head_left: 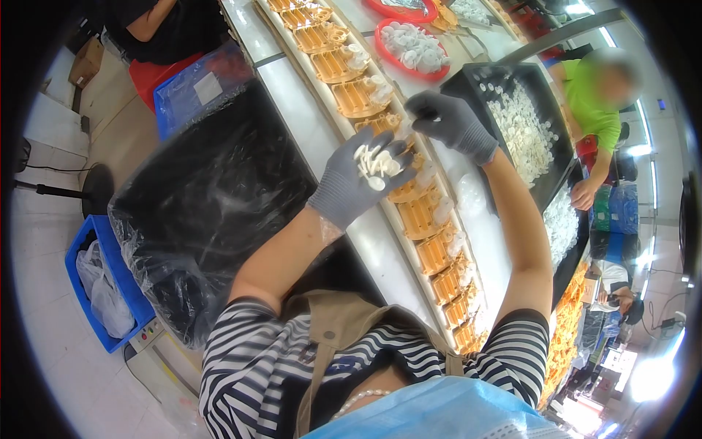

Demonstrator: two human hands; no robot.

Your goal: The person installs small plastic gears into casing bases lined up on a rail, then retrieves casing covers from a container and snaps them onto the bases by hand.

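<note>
My left hand (344,179), in a grey glove, is turned palm up and cupped. A small heap of white plastic pieces (376,167), some with round heads, lies in it. My right hand (453,124), gloved too, hangs above the row with its fingers bent and drawn together; whatever is between the fingertips is too small to make out. Beneath both hands runs a long row of orange plastic parts (355,97) on a narrow pale rail. Many of them carry a translucent white piece (380,89) on their right side. My left hand covers part of the row.
Right of the row stands a black tray (475,77) of white pieces. A red bowl (382,53) of white parts sits farther back. A black plastic-lined bin (212,197) and blue crate (102,333) are at left. A co-worker in green (592,99) reaches in from the right.
</note>
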